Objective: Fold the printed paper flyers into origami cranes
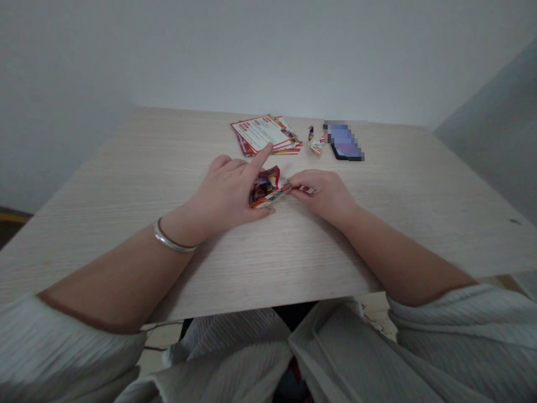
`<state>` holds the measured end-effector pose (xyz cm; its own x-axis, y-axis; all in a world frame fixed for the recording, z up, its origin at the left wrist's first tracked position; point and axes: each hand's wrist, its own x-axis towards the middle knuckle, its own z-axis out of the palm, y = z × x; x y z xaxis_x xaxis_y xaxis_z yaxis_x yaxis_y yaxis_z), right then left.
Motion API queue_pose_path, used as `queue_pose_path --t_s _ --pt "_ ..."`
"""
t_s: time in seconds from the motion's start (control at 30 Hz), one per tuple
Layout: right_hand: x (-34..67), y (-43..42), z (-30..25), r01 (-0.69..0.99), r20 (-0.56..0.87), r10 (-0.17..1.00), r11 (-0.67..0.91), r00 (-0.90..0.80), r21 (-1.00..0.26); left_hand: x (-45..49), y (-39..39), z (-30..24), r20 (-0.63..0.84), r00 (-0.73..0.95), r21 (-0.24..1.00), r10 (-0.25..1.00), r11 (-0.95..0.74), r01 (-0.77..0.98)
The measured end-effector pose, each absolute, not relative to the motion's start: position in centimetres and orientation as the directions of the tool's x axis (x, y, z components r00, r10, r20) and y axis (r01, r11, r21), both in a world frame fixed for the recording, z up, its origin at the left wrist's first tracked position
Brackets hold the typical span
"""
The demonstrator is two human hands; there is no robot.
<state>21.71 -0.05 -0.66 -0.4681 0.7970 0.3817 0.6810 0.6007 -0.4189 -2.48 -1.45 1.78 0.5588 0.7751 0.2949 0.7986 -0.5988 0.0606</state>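
A small, partly folded piece of colourful printed paper (267, 189) lies at the middle of the pale wooden table (126, 184). My left hand (230, 193) grips its left side, thumb under, index finger stretched up and forward. My right hand (325, 193) pinches the paper's right tip between thumb and fingers. A silver bangle (168, 240) circles my left wrist.
Beyond my hands lies a stack of red-edged printed sheets (265, 134). To its right sits a small folded paper figure (315, 141), then a dark phone (346, 144). A grey wall stands behind the table, whose right edge runs near another wall.
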Motion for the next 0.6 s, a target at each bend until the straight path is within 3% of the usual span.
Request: queue_pose_path --t_s 0.17,0.4,0.6 --pt "21.69 -0.21 -0.45 0.697 0.402 0.783 0.614 -0.475 -0.37 -2.33 -1.62 1.75 0.311 0.546 0.011 0.778 -0.577 0.817" --pt "21.45 -0.72 -0.29 0.732 0.46 0.788 0.585 -0.41 -0.35 -2.22 -1.36 1.46 0.32 0.56 0.13 0.764 -0.621 0.773" --pt "21.57 -0.58 -0.43 0.744 0.443 0.802 0.567 -0.401 -0.352 -2.21 -1.47 1.94 0.217 0.548 0.155 0.808 -0.583 0.798"
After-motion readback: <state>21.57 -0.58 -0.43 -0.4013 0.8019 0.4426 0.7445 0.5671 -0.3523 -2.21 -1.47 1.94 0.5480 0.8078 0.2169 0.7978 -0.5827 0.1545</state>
